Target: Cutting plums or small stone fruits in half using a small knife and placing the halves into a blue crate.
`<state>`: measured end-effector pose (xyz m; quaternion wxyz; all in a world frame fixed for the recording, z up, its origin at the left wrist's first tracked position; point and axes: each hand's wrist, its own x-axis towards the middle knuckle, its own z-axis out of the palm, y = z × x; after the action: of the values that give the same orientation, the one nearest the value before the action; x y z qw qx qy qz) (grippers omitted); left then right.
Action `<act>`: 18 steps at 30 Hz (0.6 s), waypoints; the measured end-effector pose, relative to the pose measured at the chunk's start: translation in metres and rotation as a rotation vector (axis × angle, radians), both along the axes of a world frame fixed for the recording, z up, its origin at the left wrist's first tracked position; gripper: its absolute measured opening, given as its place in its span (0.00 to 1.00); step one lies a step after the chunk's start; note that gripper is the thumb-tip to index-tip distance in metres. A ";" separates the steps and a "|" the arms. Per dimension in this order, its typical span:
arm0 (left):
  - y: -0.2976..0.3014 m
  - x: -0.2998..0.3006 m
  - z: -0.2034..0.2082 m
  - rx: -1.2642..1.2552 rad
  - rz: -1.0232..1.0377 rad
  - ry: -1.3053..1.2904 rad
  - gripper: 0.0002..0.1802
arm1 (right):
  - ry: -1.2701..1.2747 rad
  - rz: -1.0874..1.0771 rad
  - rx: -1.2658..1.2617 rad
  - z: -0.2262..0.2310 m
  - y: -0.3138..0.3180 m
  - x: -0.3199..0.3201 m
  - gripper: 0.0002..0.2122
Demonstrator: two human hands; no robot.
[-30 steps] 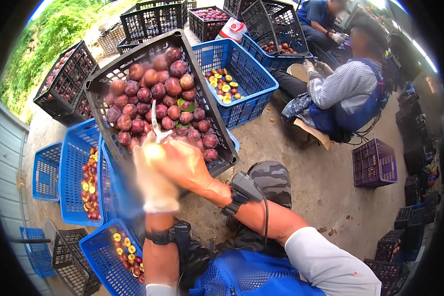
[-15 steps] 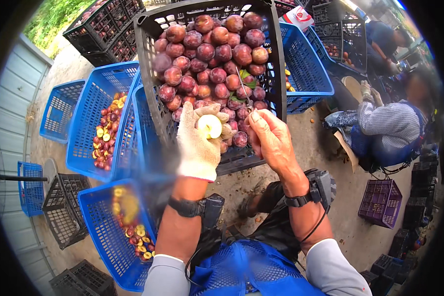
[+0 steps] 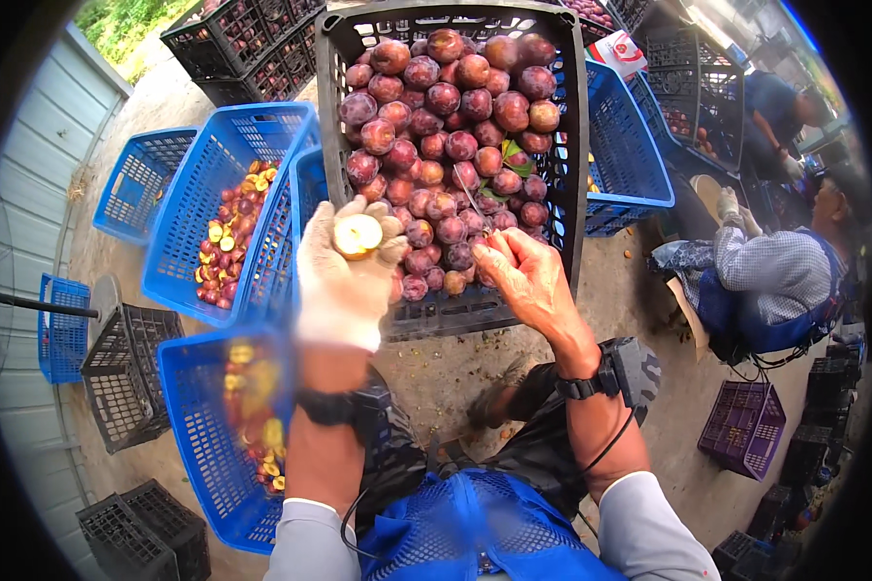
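Note:
My left hand [image 3: 344, 286], in a pale knitted glove, cups a halved plum [image 3: 358, 234] with its yellow-white cut face turned up. To its right, my bare right hand [image 3: 528, 286] pinches a thin metal tool [image 3: 468, 192] that points up and to the left; its exact kind is too fine to make out. Both hands are over the near part of a black plastic crate [image 3: 575, 194], which is tilted toward me. Whole reddish-purple plums [image 3: 460, 146] fill the crate, and green leaves [image 3: 515, 158] lie among them.
Blue baskets [image 3: 173, 254] with cut plums stand at my left, one more [image 3: 176, 387] close by my left forearm. Another blue basket [image 3: 649, 189] is right of the crate. A seated co-worker [image 3: 775, 276] is at the right, near a purple crate [image 3: 743, 426].
My left hand has moved left with the plum half, away from my right hand, tilting the cut face upward. The whole view has shifted, so the crate appears farther right.

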<state>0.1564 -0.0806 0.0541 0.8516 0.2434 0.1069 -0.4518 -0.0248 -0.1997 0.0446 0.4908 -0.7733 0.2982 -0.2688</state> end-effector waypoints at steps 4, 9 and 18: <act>0.054 0.080 0.029 0.007 0.416 -0.266 0.23 | -0.056 -0.117 -0.181 -0.012 -0.013 0.033 0.15; 0.054 0.011 0.015 0.128 0.229 -0.523 0.20 | 0.098 -0.116 -0.792 -0.016 -0.071 0.096 0.09; 0.022 -0.025 -0.001 0.301 -0.216 -0.524 0.17 | 0.465 0.114 -0.907 -0.017 -0.089 0.111 0.13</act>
<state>0.1311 -0.0582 0.0530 0.7518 0.4846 -0.0767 -0.4405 0.0860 -0.2887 0.0279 0.0404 -0.9628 0.2102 -0.1651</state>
